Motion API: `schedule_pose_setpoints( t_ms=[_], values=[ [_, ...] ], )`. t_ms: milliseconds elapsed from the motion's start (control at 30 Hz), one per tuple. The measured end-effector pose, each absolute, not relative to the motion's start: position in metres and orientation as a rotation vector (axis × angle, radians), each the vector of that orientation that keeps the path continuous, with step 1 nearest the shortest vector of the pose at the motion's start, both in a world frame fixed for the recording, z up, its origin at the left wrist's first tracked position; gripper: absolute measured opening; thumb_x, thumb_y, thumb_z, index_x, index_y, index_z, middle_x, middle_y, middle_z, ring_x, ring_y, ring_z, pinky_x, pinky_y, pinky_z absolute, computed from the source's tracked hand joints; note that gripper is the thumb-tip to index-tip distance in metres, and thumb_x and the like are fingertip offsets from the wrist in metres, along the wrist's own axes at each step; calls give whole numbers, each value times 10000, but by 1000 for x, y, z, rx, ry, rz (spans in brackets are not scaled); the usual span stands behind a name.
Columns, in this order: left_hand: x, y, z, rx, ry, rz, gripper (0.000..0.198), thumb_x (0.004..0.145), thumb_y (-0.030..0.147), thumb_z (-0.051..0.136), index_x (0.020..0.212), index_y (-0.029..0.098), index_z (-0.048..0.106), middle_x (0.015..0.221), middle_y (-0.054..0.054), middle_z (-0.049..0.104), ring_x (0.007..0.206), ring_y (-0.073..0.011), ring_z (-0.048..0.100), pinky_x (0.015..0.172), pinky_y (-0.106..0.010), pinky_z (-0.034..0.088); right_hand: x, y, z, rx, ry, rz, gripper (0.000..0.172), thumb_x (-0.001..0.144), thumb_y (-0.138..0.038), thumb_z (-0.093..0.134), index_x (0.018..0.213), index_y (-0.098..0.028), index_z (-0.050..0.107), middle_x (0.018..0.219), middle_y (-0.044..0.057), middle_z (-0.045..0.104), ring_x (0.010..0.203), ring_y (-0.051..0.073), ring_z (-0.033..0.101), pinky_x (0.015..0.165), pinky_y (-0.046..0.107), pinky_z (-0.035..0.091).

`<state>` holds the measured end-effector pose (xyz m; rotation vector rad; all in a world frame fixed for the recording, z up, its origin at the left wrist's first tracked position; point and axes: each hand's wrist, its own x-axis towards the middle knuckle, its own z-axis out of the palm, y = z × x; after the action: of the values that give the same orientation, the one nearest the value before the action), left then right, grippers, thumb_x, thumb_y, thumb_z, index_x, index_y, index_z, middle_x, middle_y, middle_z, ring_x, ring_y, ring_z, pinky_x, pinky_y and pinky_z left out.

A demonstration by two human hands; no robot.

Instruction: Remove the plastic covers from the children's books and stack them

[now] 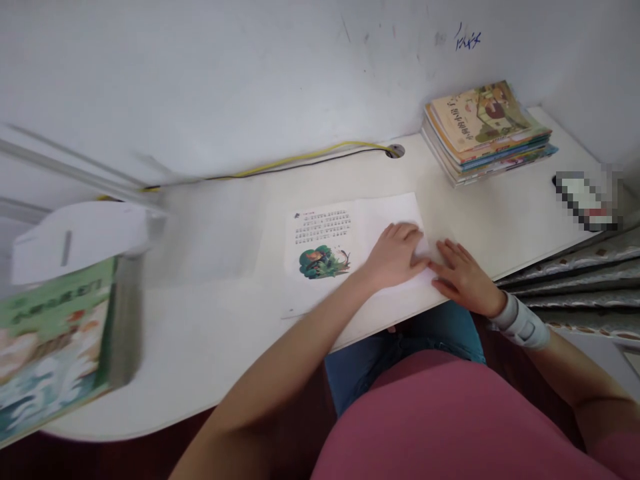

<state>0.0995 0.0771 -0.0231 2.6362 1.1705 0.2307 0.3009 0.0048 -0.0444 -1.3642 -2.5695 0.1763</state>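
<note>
Nearest, the left hand (395, 257) and right hand (463, 277) lay palm-down side by side at one o'clock, fingers flat and gripping nothing, pressing on a printed sheet (325, 247). The sheet rested near the front edge of the white desk (210, 333). At nine o'clock sat a blurred picture book (50, 340). Farthest, at two o'clock, a stack of books (487, 130) stood by the wall.

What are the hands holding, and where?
Nothing gripped: left hand and right hand lie flat on the right end of the sheet, pressing it to the desk.
</note>
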Motion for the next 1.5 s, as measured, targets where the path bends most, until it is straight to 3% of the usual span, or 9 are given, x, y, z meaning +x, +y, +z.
schedule_pose_setpoints(
  t_ms=[133,200,400,667,867,1000,1167,1433,1500],
  values=[
    [101,62,-23,2607,1172,-21,791,835,562,453,1440,78,293,1541,-171,235,1429,-329,144,1137,-547,101,305,10,-33,-1264,-2675,113,394,907,-355,506,1257,-186,573,1427,207,423,1350,327,346,1033,532,364],
    [103,58,-24,2585,1202,-71,835,832,585,439,1464,77,237,1558,-161,173,1440,-327,87,1140,-552,61,309,16,-24,-1179,-2766,56,354,913,-313,502,1231,-181,587,1393,207,465,1309,316,408,1010,511,392],
    [110,55,-26,2565,1272,-74,856,842,620,388,1467,58,225,1560,-162,153,1440,-336,73,1132,-583,55,313,37,4,-891,-3005,-125,253,899,-160,483,1100,-151,636,1375,191,483,1269,303,451,1003,481,390],
    [109,54,-29,2604,1273,-45,846,831,642,401,1459,93,263,1558,-160,180,1437,-343,91,1131,-577,74,297,72,19,-627,-3181,-87,164,868,-172,521,844,-153,683,1214,161,570,1147,273,512,919,444,404],
    [111,53,-34,2621,1309,-14,869,826,653,388,1465,81,246,1557,-154,181,1439,-335,87,1133,-578,58,289,74,24,-707,-3310,-36,236,868,-136,449,1023,-141,627,1000,139,634,835,214,601,697,344,407],
    [111,52,-35,2639,1314,-6,883,826,656,373,1465,63,240,1555,-157,187,1438,-337,92,1133,-572,58,283,77,32,-840,-3438,5,251,873,-143,411,1017,-154,617,825,96,657,681,198,602,582,304,341],
    [111,50,-36,2668,1311,19,868,837,654,353,1459,58,255,1549,-161,209,1434,-344,112,1128,-576,82,274,81,44,-827,-3545,48,201,845,-130,449,892,-130,645,865,119,655,774,209,619,603,298,347],
    [110,51,-42,2674,1299,37,875,836,669,337,1471,74,235,1555,-157,192,1437,-344,97,1133,-570,60,284,72,30,-911,-3431,47,238,914,-163,407,1077,-149,580,923,97,631,697,168,591,584,286,353],
    [109,52,-41,2660,1285,22,885,834,674,341,1474,74,225,1554,-158,194,1438,-342,95,1138,-562,56,286,73,28,-849,-3423,8,219,923,-190,427,1073,-142,578,980,116,630,768,184,601,640,305,390]
  ],
)
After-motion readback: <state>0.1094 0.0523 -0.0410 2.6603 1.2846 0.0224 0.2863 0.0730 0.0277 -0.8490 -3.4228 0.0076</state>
